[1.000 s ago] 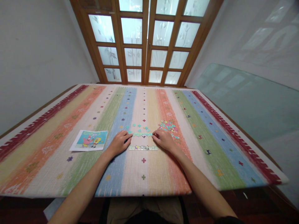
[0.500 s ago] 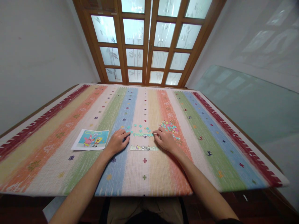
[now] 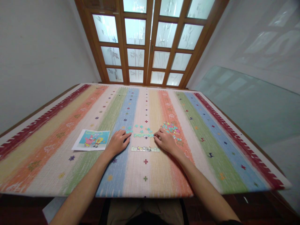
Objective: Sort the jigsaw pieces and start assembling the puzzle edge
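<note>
A narrow strip of joined teal puzzle pieces (image 3: 143,135) lies crosswise on the striped cloth. My right hand (image 3: 165,139) has its thumb and forefinger pinched at the strip's right end, on a puzzle piece mostly hidden by the fingertips. To the left of the strip rests my left hand (image 3: 118,142), index finger stretched toward the strip's left end and the others loosely bent. A small teal piece lies by that fingertip. Closer to me is a second joined strip of puzzle pieces (image 3: 145,149), multicoloured with a pale lower edge.
Several loose teal pieces (image 3: 141,127) lie just beyond the strip. A heap of mixed loose pieces (image 3: 170,127) is past my right hand. On the left lies a printed cartoon picture (image 3: 91,140). The striped tablecloth (image 3: 145,170) covers the table; wooden glazed doors (image 3: 148,47) stand behind.
The view has shifted very slightly. Both hands stay in nearly the same places, and the strips and loose pieces show no clear movement.
</note>
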{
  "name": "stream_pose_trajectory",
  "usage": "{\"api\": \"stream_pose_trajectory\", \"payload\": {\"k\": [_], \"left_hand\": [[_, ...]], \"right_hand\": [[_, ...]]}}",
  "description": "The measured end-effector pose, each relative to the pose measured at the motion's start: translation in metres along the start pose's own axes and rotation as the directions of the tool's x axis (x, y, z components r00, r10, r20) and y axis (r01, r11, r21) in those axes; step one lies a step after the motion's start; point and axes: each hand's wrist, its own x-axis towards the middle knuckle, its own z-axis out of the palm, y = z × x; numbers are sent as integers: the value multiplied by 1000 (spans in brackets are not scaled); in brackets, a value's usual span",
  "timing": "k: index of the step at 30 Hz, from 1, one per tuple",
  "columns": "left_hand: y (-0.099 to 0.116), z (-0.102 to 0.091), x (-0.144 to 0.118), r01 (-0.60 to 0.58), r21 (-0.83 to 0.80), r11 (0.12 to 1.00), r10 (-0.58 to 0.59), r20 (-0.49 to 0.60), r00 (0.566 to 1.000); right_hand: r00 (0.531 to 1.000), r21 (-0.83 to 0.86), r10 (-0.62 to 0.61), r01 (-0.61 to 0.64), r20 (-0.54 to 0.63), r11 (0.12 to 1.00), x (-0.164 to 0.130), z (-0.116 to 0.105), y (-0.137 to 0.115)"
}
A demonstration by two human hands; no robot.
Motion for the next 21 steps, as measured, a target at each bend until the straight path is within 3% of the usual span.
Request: {"api": "stream_pose_trajectory", "payload": {"k": [14, 21], "left_hand": [[-3, -1, 1, 48, 25, 999, -47, -36, 998], [-7, -10, -1, 147, 70, 987, -141, -76, 987]], "right_hand": [[1000, -6, 15, -14, 8, 1000, 2, -1, -6], [1000, 45, 11, -11, 4, 999, 1, 1, -5]]}}
